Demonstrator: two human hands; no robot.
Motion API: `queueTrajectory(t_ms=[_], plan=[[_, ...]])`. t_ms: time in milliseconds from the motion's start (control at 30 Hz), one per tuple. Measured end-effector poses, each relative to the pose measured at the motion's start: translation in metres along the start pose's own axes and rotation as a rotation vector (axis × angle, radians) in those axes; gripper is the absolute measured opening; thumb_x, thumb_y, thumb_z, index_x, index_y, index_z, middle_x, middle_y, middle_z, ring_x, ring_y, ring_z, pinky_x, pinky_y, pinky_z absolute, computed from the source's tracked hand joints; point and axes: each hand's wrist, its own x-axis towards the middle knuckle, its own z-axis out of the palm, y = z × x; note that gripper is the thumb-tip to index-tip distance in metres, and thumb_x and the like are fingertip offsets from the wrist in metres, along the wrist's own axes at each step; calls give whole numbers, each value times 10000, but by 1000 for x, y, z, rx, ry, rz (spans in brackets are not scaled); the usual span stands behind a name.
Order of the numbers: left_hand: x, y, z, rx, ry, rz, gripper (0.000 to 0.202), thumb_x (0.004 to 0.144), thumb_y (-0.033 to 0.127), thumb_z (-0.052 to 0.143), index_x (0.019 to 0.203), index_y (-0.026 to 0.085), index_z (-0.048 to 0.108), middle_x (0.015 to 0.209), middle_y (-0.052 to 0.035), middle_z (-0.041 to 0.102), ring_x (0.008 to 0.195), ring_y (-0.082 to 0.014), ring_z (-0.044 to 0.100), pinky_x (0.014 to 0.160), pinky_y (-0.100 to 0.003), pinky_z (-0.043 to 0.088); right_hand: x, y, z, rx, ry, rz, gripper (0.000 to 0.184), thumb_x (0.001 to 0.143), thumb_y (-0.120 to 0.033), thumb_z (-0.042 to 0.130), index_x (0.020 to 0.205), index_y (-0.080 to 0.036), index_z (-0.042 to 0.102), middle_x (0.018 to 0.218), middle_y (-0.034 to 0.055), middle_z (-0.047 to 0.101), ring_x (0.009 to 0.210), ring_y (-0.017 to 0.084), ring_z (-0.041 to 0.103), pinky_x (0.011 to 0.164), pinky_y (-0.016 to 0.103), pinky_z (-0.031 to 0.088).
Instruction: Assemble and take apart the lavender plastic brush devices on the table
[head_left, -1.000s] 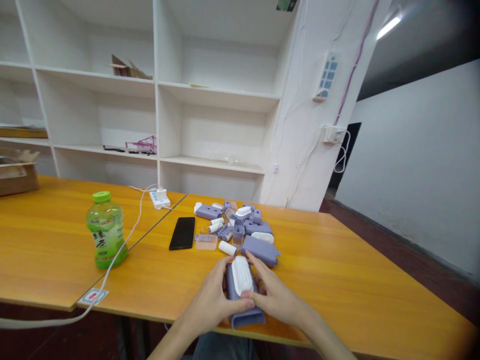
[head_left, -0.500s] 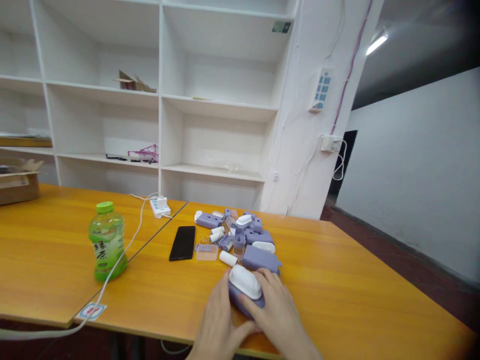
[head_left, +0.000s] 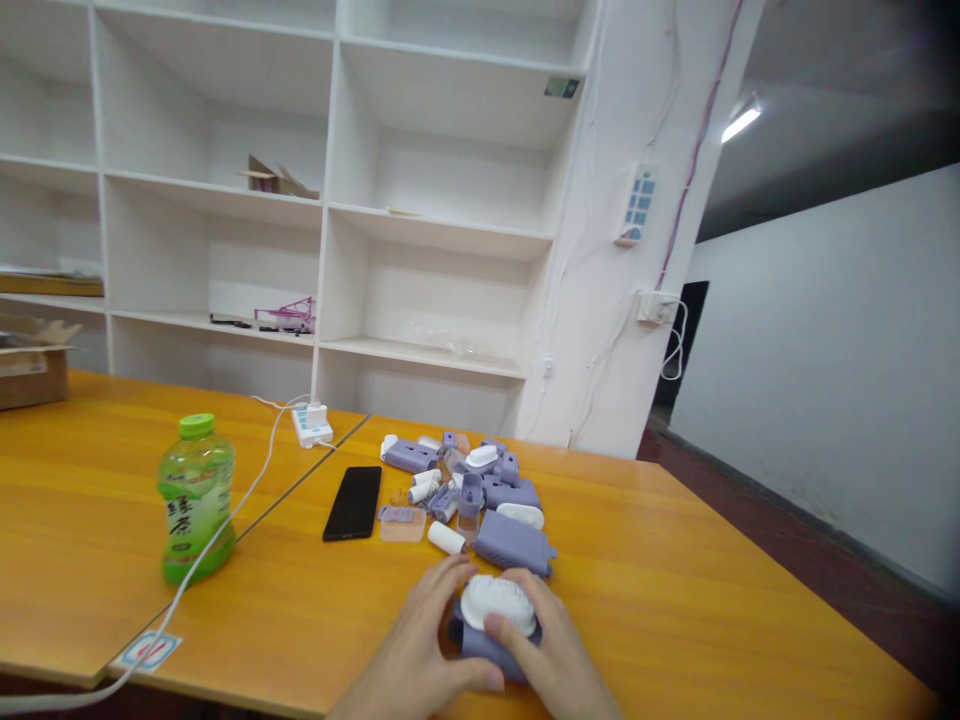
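A purple plastic casing (head_left: 491,648) with a white, ridged oval part (head_left: 498,604) on top is between my hands near the table's front edge. My right hand (head_left: 555,640) grips it from the right, thumb pressed on the white part and fingers curled over the far side. Curved round its left end, my left hand (head_left: 427,630) has fingertips at the far corner and thumb along the near lower edge. A dark round spot shows at the casing's left end. Just beyond lie a purple casing (head_left: 514,542) and a white cylinder (head_left: 447,538).
Further back is a pile of purple and white parts (head_left: 469,490). A clear lidded box (head_left: 403,524) and a black phone (head_left: 352,503) lie left of it. A green bottle (head_left: 196,500), a white cable (head_left: 247,480) and a power strip (head_left: 312,425) are further left. White shelves (head_left: 427,230) stand behind.
The casing has turned in my hands, and the white part's ridged side now faces me more. My left hand has spread wider around it. The view has shifted slightly.
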Motion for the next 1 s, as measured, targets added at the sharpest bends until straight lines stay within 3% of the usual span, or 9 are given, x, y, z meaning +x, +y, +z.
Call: queueTrajectory(t_ms=[100,233,367,433,533,633,800,933,1000], plan=[[10,-1,7,-127,-31,-39,640,690,356,930,1286,251,721,1320,-87,706,1231,-338,612,1092,-414,451,-3,12,0,13,4,-14,481,938,-545,632,1314,-245,628,1345,107,679,1272,304,611,1115,411,446],[16,-3,11,-166,-31,-77,502,671,443,934,1087,199,796,1060,-63,772,1014,-310,670,917,-363,520,-12,32,-12,64,38,19,802,842,-544,737,1519,-217,458,1578,161,496,1467,337,452,1238,471,314],[16,-11,10,-169,26,-119,543,688,482,918,1113,173,784,1092,-94,756,1054,-339,653,941,-389,496,-23,46,-24,129,80,78,903,542,-415,969,1348,-185,631,1513,218,548,1452,457,431,1238,590,252],[16,-15,11,-190,28,-130,562,689,487,919,1127,166,774,1101,-103,753,1063,-347,651,937,-393,494,-27,45,-26,199,96,88,858,484,-392,998,1257,-198,679,1424,206,625,1390,460,503,1204,588,316],[19,-17,18,-287,-31,-114,577,703,536,898,1122,166,755,1106,-106,759,1060,-343,669,910,-390,518,-26,38,-22,370,117,73,869,499,-584,960,1234,-229,663,1275,160,725,1202,405,674,1040,503,522],[22,-14,32,-407,-117,-63,579,743,608,847,1094,163,728,1073,-105,765,1025,-322,688,874,-379,536,-21,29,-15,509,220,73,904,628,-770,806,1342,-254,599,1343,154,709,1189,376,700,988,463,564],[21,-6,53,-526,-128,-11,613,841,652,756,1245,212,619,1144,-100,747,1039,-283,683,909,-373,531,-18,13,6,534,373,142,891,846,-718,665,1573,-274,406,1529,131,591,1408,345,551,1152,459,451],[19,-4,55,-536,-87,-43,601,891,652,711,1291,229,559,1064,-87,739,974,-255,696,882,-370,551,-11,-7,11,468,362,144,1006,790,-647,768,1608,-229,359,1576,134,540,1517,335,409,1230,467,352],[18,-4,52,-534,-38,-93,636,878,720,673,1263,225,566,1087,-99,712,1007,-270,688,845,-379,582,0,-19,-2,432,322,113,1009,766,-571,819,1600,-206,383,1564,135,554,1480,331,468,1222,463,372]])
